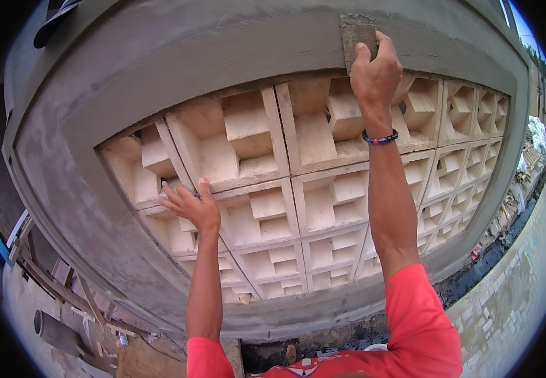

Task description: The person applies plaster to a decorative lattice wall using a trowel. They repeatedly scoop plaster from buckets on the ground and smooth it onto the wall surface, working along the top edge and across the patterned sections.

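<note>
My right hand [377, 72] is raised to the top of the wall and grips a flat rectangular plastering float [350, 31]. The float lies against the smooth grey plaster band [247, 60] above a panel of cream ventilation blocks [247, 120]. Lower and to the left, my left hand [194, 206] has its fingers spread against the edges of the blocks, holding nothing. A dark beaded bracelet [380, 137] circles my right wrist.
Grey plaster frames the block panel on all sides. Down at the left are wooden planks [52, 283] and a grey pipe-like cylinder [58, 332]. Along the right, a dark wet channel [474, 280] runs beside pale paved ground [506, 321], with rubble and white sacks [537, 135] farther off.
</note>
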Demonstrator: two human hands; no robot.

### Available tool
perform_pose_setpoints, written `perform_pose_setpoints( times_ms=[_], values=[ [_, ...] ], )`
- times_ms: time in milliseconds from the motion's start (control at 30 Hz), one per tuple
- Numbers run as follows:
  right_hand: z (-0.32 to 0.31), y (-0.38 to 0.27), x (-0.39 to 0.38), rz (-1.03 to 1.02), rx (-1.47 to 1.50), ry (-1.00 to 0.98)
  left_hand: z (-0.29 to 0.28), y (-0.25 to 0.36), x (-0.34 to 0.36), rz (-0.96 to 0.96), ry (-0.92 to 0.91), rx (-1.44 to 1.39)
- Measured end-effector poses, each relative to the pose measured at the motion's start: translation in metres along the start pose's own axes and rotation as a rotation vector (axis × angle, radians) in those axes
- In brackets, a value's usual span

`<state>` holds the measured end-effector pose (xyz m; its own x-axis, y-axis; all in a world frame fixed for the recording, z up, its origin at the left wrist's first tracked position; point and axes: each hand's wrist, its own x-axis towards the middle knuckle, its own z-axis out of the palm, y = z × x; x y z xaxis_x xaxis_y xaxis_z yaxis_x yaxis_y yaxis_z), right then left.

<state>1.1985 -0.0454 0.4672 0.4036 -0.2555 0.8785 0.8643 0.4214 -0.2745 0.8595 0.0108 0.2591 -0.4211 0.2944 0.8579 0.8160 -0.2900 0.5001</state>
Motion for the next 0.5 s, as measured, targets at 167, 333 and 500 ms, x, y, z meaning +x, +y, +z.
perform_pose_setpoints(
  times_ms=[167, 333, 500],
  values=[
    [0.023, -0.097, -0.069, -0.341, 0.294, -0.301, -0.004, -0.006, 0.004, 0.016, 0.018, -0.011],
    [-0.019, 0.004, 0.013, -0.007, 0.131, 0.046, -0.006, -0.007, 0.003, -0.006, -0.012, -0.011],
    [-0.014, 0.019, 0.021, 0.145, -0.080, 0.014, -0.003, -0.003, 0.000, -0.014, -0.026, -0.012]
  ],
)
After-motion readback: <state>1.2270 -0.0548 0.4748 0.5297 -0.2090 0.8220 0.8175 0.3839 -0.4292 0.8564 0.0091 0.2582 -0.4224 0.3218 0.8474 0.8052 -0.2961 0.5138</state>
